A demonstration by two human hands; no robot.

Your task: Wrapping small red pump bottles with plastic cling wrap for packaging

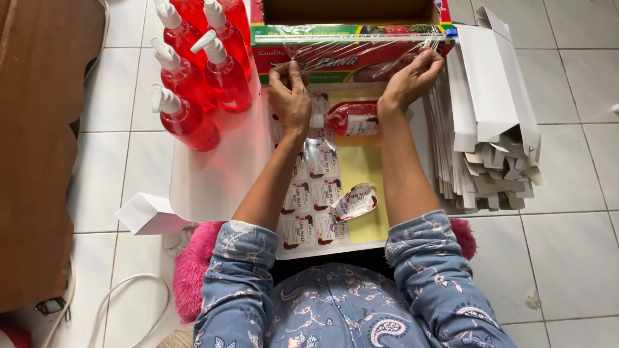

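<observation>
Both hands pinch a sheet of clear cling film [361, 55] drawn from its long dispenser box [351, 48]: the left hand [290, 96] grips the near-left edge, the right hand [412, 77] the right corner. Even tension would likely keep the film flat. Forearms extend forward over a labelled red bottle [351, 119] lying on a sticker sheet [361, 174], beside upright red pump bottles [193, 71].

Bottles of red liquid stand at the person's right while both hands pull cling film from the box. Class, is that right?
Not quite. The head view shows the bottles at the person's left, not right. The rest holds: the left hand and right hand both pull cling film from the box.
</observation>
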